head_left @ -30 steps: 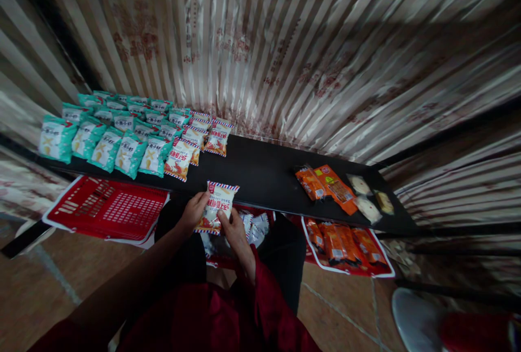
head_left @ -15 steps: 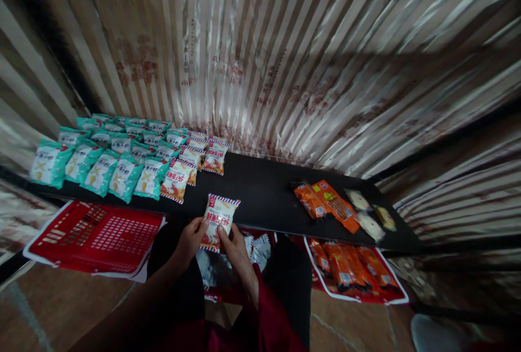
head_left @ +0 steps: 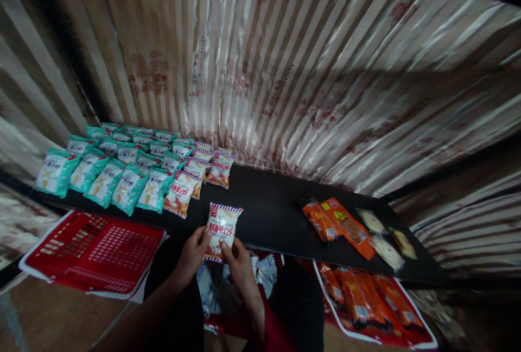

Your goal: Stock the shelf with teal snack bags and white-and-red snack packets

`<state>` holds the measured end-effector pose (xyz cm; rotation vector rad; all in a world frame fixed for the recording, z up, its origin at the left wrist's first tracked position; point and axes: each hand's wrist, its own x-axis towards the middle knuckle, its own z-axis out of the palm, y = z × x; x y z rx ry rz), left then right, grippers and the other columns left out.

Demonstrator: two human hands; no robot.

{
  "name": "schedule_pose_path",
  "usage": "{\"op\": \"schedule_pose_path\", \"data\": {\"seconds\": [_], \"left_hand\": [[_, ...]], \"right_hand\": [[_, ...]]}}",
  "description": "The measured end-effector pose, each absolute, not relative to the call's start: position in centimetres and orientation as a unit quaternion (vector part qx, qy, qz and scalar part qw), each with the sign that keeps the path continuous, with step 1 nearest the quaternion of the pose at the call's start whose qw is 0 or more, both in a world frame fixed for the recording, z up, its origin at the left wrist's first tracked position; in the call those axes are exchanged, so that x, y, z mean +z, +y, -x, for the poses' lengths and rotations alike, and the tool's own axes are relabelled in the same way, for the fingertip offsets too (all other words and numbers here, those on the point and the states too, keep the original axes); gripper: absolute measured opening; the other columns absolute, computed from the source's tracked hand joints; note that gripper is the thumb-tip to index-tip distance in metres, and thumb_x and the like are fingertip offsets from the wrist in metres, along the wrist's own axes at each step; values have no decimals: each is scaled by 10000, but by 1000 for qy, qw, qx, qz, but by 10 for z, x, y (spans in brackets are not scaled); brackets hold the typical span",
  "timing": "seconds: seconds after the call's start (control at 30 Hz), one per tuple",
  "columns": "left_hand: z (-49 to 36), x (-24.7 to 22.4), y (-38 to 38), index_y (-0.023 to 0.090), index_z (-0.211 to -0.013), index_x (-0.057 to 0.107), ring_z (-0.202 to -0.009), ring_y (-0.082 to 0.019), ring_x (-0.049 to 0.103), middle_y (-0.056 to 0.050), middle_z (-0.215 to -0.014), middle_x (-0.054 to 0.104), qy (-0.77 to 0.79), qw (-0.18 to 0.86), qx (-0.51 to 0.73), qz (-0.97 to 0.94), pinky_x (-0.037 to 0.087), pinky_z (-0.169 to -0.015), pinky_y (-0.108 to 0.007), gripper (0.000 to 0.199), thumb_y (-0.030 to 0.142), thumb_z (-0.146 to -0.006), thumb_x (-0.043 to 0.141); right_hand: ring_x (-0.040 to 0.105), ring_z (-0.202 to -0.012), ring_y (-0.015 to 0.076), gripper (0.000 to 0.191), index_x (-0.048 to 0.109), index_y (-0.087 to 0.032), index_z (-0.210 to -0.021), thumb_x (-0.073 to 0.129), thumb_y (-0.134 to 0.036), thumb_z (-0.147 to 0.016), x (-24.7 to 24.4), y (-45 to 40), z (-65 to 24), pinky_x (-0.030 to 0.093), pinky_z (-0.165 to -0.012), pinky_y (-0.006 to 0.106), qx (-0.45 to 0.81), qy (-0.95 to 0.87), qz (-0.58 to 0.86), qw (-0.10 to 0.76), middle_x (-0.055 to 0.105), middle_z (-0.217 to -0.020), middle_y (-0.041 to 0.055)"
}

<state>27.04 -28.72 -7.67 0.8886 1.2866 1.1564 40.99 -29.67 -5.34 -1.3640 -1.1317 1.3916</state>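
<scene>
Both my hands hold one white-and-orange snack bag (head_left: 222,228) upright at the front edge of the black shelf (head_left: 268,205). My left hand (head_left: 191,254) grips its left side, with the thumb on the front. Lower right, my right hand (head_left: 241,268) pinches it, thumb also on the printed face. Just beyond, to the left, stand several matching snack bags (head_left: 181,192) in a short row, and one more (head_left: 220,169) stands to their right. Rows of teal snack bags (head_left: 127,188) fill the shelf's left end.
Orange packets (head_left: 348,224) and small clear-wrapped pale items (head_left: 386,251) lie on the shelf's right part. Below are a red basket (head_left: 109,249) at left, a basket of orange packets (head_left: 366,297) at right, and silvery bags (head_left: 266,270) between my legs. Striped sheeting (head_left: 260,69) hangs behind.
The view has shifted slightly, so the shelf sits lower in the picture. Both hands still hold the same snack bag at the shelf's edge, with almost the same grip.
</scene>
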Motion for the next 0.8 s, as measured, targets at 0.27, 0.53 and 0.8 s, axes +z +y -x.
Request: {"op": "schedule_pose_path", "data": {"seconds": [0.27,0.53,0.8], "left_hand": [[-270,-83,-288,132,-1100,555,-1023,-259,637,-147,-1124,661,541,541,519,-382,496,-899,-372,504,473,-733,603],[-269,-88,-276,138,-1070,575,-1014,-254,641,-131,-1098,676,556,519,533,-372,502,-885,-375,429,397,-728,592],[-266,-90,-264,121,-1113,585,-989,-236,651,-131,-1107,676,584,472,515,-413,506,-879,-363,403,318,-764,545]], "right_hand": [[635,-753,217,512,655,-134,-923,700,-568,-655,-59,-280,-411,495,-704,311,550,-431,559,447,711,-811,79],[650,-866,239,529,648,-143,-1005,683,-570,-696,-58,-267,-411,499,-791,338,588,-442,534,417,713,-925,95],[661,-832,249,548,667,-133,-981,709,-570,-653,-52,-251,-411,514,-756,345,568,-454,537,427,724,-914,103]]}}
